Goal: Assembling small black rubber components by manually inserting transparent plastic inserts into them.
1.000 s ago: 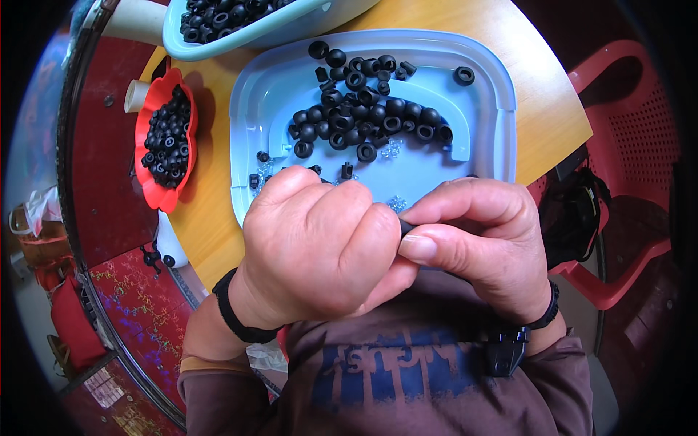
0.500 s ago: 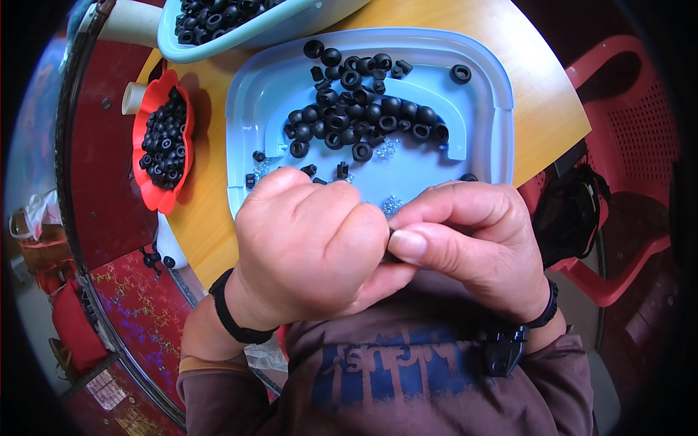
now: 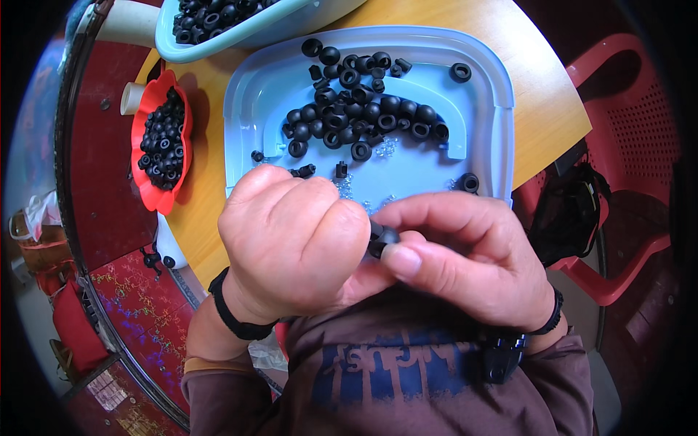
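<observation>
The head fisheye looks down, close above the tray (image 3: pixel 500 145).

Wears a maroon-brown shirt (image 3: pixel 436 421) with a faded navy print (image 3: pixel 382 385) at six o'clock, a wide black wristband (image 3: pixel 236 312) towards eight, and a narrower, bumpy black bracelet (image 3: pixel 556 312) at four.

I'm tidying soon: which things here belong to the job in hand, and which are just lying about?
Likely in use:
small rounded black piece between left hand and right hand
loose rounded black pieces
tiny clear bits
pale blue plastic tray
red flower-shaped bowl of small black parts

Likely just lying about:
red perforated plastic chair
black bag-like item
</observation>
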